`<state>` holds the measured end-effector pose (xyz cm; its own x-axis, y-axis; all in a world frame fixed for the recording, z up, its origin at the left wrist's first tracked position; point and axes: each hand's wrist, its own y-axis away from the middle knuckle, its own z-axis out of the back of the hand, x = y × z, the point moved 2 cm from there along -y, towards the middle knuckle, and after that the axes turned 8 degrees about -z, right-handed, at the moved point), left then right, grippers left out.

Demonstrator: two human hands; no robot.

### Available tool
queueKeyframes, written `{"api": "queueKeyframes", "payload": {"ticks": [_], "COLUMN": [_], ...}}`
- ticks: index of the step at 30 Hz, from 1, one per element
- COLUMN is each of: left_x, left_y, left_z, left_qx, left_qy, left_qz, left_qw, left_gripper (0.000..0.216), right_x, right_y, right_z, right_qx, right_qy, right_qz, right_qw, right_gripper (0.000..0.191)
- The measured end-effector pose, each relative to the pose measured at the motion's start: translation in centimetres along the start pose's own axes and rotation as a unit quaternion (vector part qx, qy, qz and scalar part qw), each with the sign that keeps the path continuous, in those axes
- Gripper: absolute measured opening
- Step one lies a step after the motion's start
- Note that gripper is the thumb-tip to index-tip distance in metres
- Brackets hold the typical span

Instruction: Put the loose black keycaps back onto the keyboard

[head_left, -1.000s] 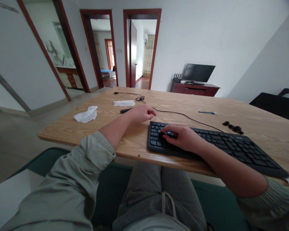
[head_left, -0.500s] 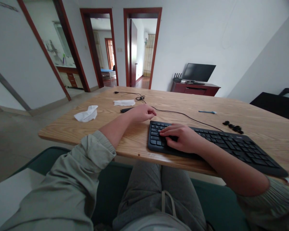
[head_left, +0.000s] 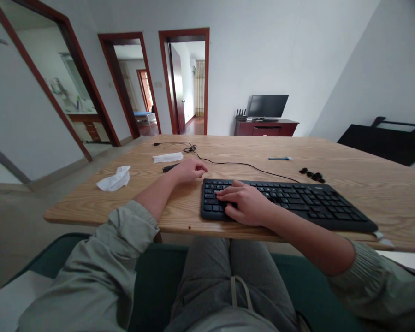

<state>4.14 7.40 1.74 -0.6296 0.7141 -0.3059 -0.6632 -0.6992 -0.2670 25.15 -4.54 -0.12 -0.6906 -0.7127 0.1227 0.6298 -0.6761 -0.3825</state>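
A black keyboard point(head_left: 318, 205) lies along the near edge of the wooden table. My right hand point(head_left: 247, 203) rests on its left part, fingers stretched over the keys and thumb set apart, lower down; the keys under the palm are hidden. Just left of the keyboard, my left hand point(head_left: 190, 170) lies on the tabletop with loosely bent fingers and nothing visible in them. A dark, slim object point(head_left: 168, 168) pokes out from behind the left wrist, mostly covered. The keyboard's black cable point(head_left: 228, 163) runs leftward behind both hands to a small coil.
Two white tissues, one crumpled point(head_left: 115, 179) and one flat point(head_left: 168, 157), lie at the left of the table point(head_left: 141, 203). Toward the right are a thin blue stick point(head_left: 278, 158) and a cluster of small black pieces point(head_left: 311, 175). Beneath me is a green seat point(head_left: 159, 281).
The view has tilted and turned slightly right, so the table's contents appear farther left. Both hands keep about the same places relative to the keyboard.
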Motion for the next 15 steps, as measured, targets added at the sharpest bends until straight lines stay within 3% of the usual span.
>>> {"api": "queueKeyframes", "payload": {"ticks": [5, 9, 12, 14, 15], "left_x": [0.1, -0.6, -1.4, -1.7, -1.7], "left_y": [-0.1, 0.0, 0.0, 0.1, 0.0], "left_z": [0.0, -0.2, -0.3, -0.3, -0.3], "left_qx": [0.011, 0.050, 0.097, 0.115, 0.119], "left_qy": [0.013, 0.005, 0.018, 0.015, 0.011], "left_qz": [0.010, 0.012, 0.000, -0.001, 0.000], "left_qw": [1.000, 0.999, 0.995, 0.993, 0.993], "left_gripper": [0.036, 0.033, 0.031, 0.030, 0.029], "right_x": [0.9, 0.2, -4.7, -10.6, -13.8], "right_y": [0.0, -0.1, 0.5, 2.1, 3.3], "right_z": [0.3, 1.2, 4.3, 7.3, 8.7], "right_qx": [0.007, 0.045, 0.019, -0.023, -0.022], "right_qy": [0.021, 0.020, 0.020, 0.049, 0.078], "right_qz": [-0.023, 0.003, -0.057, -0.201, -0.292], "right_qw": [0.999, 0.999, 0.998, 0.978, 0.953], "right_gripper": [0.038, 0.038, 0.043, 0.041, 0.042]}}
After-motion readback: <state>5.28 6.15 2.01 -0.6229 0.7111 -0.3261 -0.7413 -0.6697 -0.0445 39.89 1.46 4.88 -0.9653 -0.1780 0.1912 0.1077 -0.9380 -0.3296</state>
